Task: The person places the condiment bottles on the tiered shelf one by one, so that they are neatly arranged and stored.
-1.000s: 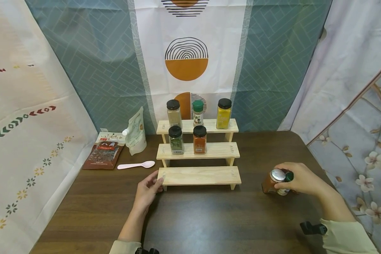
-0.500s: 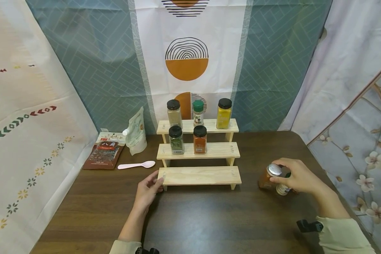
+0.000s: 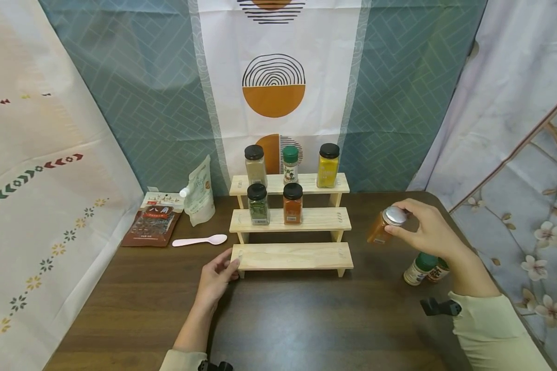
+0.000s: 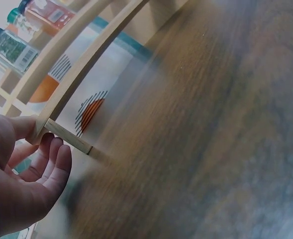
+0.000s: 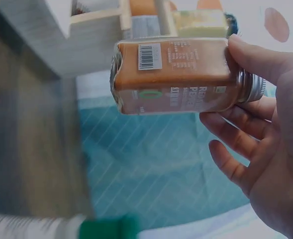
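Note:
My right hand (image 3: 424,226) pinches a spice jar (image 5: 176,77) by its silver-lidded top, thumb on one side and fingers on the other. Orange-brown powder fills the square jar, which hangs tilted above the table to the right of the rack in the head view. At the left end of the three-step wooden rack (image 3: 292,256), my left hand (image 3: 218,275) grips the corner of the lowest step, thumb on top. The middle step carries a jar of green herbs (image 3: 258,205) and a jar of red-orange powder (image 3: 292,204), both black-capped.
On the top step stand a beige jar (image 3: 256,166), a green-capped shaker (image 3: 290,166) and a yellow jar (image 3: 327,166). Two green-capped bottles (image 3: 416,270) stand below my right forearm. A brown packet (image 3: 152,224), a white-green pouch (image 3: 199,196) and a pink spoon (image 3: 199,240) lie left.
My right hand has lifted the orange-brown spice jar off the table and away from the green-capped bottles, up and slightly left. My left hand stays at the rack's corner.

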Motion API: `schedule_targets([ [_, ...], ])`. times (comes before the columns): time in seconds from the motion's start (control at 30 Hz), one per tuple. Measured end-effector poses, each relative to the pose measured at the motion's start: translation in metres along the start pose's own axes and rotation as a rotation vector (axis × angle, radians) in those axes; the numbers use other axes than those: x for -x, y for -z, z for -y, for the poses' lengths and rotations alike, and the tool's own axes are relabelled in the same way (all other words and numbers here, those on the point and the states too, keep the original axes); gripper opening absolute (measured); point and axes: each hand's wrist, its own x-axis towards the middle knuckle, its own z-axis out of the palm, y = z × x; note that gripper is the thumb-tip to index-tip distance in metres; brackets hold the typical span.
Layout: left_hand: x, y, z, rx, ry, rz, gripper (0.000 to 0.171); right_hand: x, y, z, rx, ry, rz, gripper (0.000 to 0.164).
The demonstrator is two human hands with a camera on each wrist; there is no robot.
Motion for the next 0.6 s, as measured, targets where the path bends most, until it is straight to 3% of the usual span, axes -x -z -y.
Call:
schedule_targets([
  [0.27,0.001,0.001,-0.001,0.002,-0.004,0.009,0.044,-0.032,-0.005,0.018,-0.004,-0.055,0.039,0.035],
  [0.6,0.003,0.000,-0.003,0.001,-0.001,0.011,0.045,-0.068,-0.019,0.030,-0.036,0.017,0.056,0.036],
])
